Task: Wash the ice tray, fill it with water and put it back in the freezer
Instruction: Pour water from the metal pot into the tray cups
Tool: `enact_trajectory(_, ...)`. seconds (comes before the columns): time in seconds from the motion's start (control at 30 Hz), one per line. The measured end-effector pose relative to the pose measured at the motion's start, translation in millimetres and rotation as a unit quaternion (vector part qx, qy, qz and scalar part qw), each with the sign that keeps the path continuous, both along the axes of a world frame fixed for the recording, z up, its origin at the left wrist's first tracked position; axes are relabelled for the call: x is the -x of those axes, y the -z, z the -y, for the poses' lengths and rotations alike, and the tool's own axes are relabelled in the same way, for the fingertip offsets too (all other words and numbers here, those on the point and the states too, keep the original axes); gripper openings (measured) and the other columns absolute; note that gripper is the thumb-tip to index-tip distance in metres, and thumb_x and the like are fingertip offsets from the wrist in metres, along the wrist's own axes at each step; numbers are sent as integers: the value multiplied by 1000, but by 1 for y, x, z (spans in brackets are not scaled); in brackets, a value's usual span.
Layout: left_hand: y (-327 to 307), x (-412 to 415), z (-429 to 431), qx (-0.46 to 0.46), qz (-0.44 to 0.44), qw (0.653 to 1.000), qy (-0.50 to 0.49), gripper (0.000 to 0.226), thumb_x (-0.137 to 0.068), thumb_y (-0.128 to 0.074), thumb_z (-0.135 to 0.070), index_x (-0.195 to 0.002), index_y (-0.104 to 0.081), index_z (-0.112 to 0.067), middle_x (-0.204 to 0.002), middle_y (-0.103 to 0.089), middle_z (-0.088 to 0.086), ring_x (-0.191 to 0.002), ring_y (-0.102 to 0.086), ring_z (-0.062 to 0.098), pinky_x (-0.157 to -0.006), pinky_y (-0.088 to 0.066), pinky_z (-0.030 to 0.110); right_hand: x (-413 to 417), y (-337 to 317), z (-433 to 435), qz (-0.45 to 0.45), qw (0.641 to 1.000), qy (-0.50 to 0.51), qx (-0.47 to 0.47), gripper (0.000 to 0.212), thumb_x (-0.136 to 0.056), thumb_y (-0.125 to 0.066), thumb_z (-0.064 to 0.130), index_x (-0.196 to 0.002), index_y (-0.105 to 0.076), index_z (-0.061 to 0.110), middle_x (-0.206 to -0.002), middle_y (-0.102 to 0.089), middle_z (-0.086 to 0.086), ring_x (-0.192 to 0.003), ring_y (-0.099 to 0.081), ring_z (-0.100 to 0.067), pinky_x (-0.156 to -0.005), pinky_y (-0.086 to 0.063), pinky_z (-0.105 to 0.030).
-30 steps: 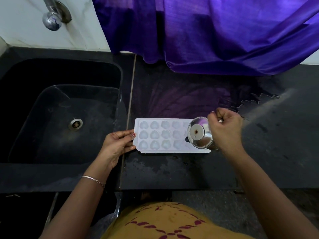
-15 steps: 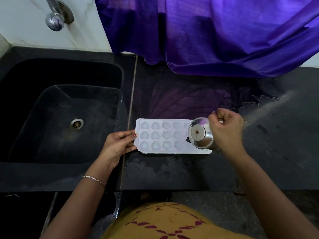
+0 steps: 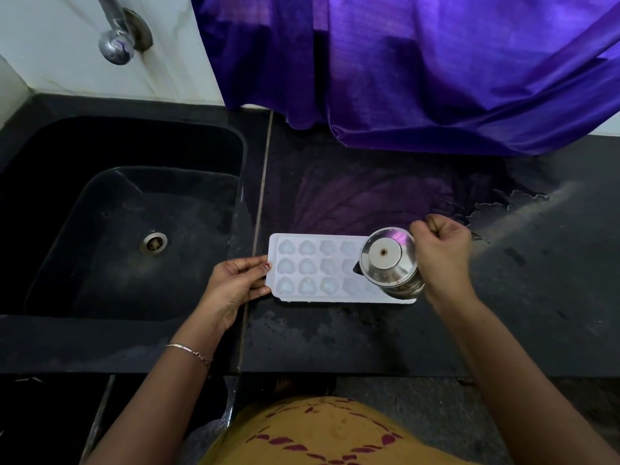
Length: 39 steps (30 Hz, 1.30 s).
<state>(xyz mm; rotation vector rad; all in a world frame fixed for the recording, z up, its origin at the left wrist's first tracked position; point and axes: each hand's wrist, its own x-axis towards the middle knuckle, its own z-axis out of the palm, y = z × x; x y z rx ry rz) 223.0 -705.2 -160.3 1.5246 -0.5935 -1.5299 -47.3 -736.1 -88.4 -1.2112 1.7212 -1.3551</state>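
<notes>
The left hand pinches the ice tray's end on the table while the right hand grips a tipped steel cup over it.

A white plastic ice tray with heart-shaped cells lies flat on the black stone counter, its left edge held by the left hand. The right hand grips a tipped steel cup over the tray's right end (base facing the camera).

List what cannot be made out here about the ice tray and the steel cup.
Right end of the ice tray: head view, covered by the tipped steel cup.
Cup's mouth and any water stream: head view, only its base faces the camera.
The tap's upper part: head view, cut by the top edge.
</notes>
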Motion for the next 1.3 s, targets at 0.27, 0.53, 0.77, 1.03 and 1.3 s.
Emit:
enact_trajectory(0.27, 1, 0, 0, 0, 4, 1000, 3, 14, -87, -68, -9, -101, -72, -8, -81, -76, 5, -64, -70, 11, -57, -56, 19, -20, 0, 4, -74, 995, -55, 33, 42, -74, -53, 10, -47, -24, 23, -44, -19, 12, -49, -18, -6, -50, -20, -27)
enact_trajectory(0.53, 2, -1, 0, 2, -1, 1000, 5, 15, -88, -68, -8, -102, -72, -7, -87, -76, 10, -68, -71, 13, -57, -56, 20, -29, 0, 4, -146, 984, -86, 62, 37, -71, -51, 14, -51, -21, 22, -44, -21, 6, -47, -21, -9, -48, -20, -27)
enact_trajectory(0.77, 2, -1, 0, 1, -4, 1000, 1, 15, -87, -68, -7, -102, -72, -6, -87, -75, 11, -66, -71, 13, -56, -56, 19, -31, 0, 4, -178, 977, -95, 76, 37, -72, -51, 12, -51, -22, 21, -48, -20, 6, -49, -20, -8, -49, -21, -29)
enact_trajectory(1.03, 2, -1, 0, 3, -2, 1000, 4, 16, -87, -68, -7, -103, -72, -6, -89, -74, 12, -67, -69, 15, -57, -57, 20, -29, -3, 4, -205, 971, -93, 87, 45, -75, -55, 3, -51, -21, 22, -47, -21, 6, -47, -21, -9, -48, -20, -23)
enact_trajectory(1.3, 1, -1, 0, 5, -4, 1000, 1, 13, -87, -68, -7, -99, -72, -8, -78, -75, 5, -61, -69, 10, -56, -56, 20, -32, -8, 4, -198, 971, -92, 98, 38, -73, -51, 11, -52, -21, 21, -48, -21, 4, -49, -20, -9, -49, -22, -27)
